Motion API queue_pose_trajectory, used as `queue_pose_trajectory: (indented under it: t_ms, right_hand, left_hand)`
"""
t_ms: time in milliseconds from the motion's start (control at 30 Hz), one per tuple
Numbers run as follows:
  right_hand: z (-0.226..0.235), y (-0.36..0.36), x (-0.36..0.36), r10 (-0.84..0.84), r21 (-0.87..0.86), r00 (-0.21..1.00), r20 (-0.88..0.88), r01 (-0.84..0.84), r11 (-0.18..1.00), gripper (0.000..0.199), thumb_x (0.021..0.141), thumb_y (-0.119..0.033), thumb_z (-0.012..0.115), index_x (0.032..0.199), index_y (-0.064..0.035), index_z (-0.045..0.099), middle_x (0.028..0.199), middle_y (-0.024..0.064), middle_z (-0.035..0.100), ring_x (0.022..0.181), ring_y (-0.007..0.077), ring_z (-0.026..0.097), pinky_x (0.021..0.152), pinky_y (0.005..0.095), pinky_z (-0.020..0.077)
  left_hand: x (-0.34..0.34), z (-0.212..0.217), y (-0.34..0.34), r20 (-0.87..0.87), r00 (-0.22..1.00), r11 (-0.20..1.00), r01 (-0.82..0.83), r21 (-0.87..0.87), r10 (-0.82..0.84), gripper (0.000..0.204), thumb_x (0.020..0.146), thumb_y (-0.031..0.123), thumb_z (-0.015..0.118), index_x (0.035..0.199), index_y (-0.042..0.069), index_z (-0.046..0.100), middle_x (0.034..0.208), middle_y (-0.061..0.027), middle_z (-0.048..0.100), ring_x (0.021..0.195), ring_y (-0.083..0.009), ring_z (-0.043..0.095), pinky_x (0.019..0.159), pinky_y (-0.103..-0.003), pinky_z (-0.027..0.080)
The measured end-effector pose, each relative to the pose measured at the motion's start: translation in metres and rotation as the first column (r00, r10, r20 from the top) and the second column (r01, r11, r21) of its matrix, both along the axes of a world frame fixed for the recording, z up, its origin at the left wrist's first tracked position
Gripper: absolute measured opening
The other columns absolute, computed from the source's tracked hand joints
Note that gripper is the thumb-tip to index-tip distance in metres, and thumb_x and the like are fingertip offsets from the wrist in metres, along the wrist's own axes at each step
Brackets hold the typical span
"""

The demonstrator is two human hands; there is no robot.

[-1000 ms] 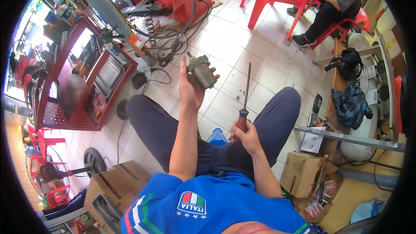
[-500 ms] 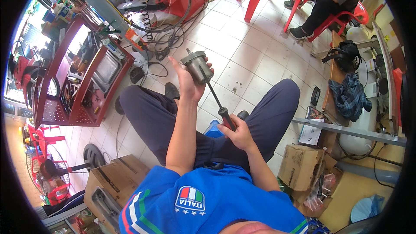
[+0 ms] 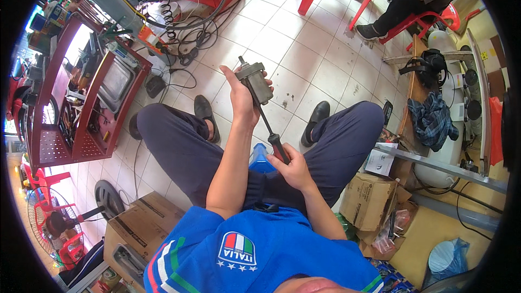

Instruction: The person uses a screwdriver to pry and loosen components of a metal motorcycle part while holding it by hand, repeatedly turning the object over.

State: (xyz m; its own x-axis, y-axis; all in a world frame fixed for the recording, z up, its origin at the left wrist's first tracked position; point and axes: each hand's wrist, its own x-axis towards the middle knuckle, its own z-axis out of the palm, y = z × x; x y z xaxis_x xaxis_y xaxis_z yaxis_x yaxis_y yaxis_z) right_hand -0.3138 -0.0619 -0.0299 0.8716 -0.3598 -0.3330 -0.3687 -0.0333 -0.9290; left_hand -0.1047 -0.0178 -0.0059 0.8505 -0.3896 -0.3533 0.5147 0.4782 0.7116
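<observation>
My left hand (image 3: 243,99) is wrapped round a small metal motor (image 3: 257,84), a grey cylinder with a flanged end and a short shaft pointing up and away. Its fingertips show on the motor's right side. In my right hand (image 3: 296,169) is a screwdriver (image 3: 277,146) with a dark handle and a long black shank. The shank slants up to the left and reaches the motor's near side by my left palm; the tip is hidden there. Both hands are held over the gap between my knees, with a blue plastic seat (image 3: 262,158) showing below.
A red tool rack (image 3: 116,109) stands on the left, near a grey post (image 3: 111,0) and tangled cables (image 3: 198,43). Cardboard boxes (image 3: 369,199) lie at both sides of me. Another person (image 3: 418,0) sits on a red chair at the far right. A fan (image 3: 54,222) is at lower left.
The motor has turned in my left hand, showing more of its side. My right hand and the screwdriver have shifted slightly left. My knees and feet are spread wider, and the view has moved.
</observation>
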Motion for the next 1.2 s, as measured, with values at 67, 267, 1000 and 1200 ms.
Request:
queue_pose_trajectory:
  t_ms: [67,267,1000,1200]
  right_hand:
    - [0.004,-0.001,0.004,-0.004,-0.032,1.000,-0.006,0.004,0.999,0.034,0.089,-0.029,0.076,0.085,0.0001,0.058,0.067,0.0048,0.053,0.066,0.0107,0.046,0.061,0.0308,0.0414]
    - [0.004,-0.003,0.009,0.015,-0.104,0.999,-0.033,-0.018,0.994,0.034,0.088,-0.028,0.077,0.085,0.0001,0.058,0.066,0.0070,0.054,0.064,0.0120,0.047,0.060,0.0321,0.0423]
    - [0.001,-0.003,0.008,-0.135,0.009,0.991,-0.027,0.135,0.991,0.037,0.089,-0.031,0.077,0.082,-0.0024,0.054,0.065,0.0066,0.059,0.057,0.0155,0.050,0.056,0.0349,0.0448]
    - [0.005,-0.019,0.003,0.196,0.394,0.980,-0.031,-0.168,0.904,0.029,0.091,-0.014,0.068,0.114,-0.0003,0.056,0.076,0.0019,0.057,0.055,0.0095,0.053,0.052,0.0260,0.0449]
  left_hand:
    - [0.000,-0.001,-0.003,-0.011,1.000,1.000,-0.004,0.020,0.004,0.096,0.094,0.082,0.019,0.116,-0.003,0.058,0.095,-0.0135,0.064,0.080,-0.0239,0.064,0.074,-0.039,0.057]
    - [0.003,-0.009,-0.007,-0.090,0.996,0.999,-0.029,-0.029,0.027,0.095,0.094,0.081,0.020,0.116,-0.003,0.057,0.095,-0.0135,0.064,0.079,-0.0238,0.063,0.073,-0.039,0.057]
    - [0.009,-0.012,-0.003,-0.011,1.000,0.999,-0.028,-0.034,0.027,0.060,0.102,0.065,0.034,0.117,0.008,0.044,0.092,-0.0128,0.063,0.073,-0.0220,0.066,0.065,-0.037,0.058]
    - [0.006,-0.003,-0.009,0.074,0.995,0.998,0.059,0.006,-0.060,0.043,0.105,0.051,0.041,0.118,0.011,0.037,0.098,-0.0162,0.062,0.075,-0.0237,0.068,0.065,-0.038,0.059]
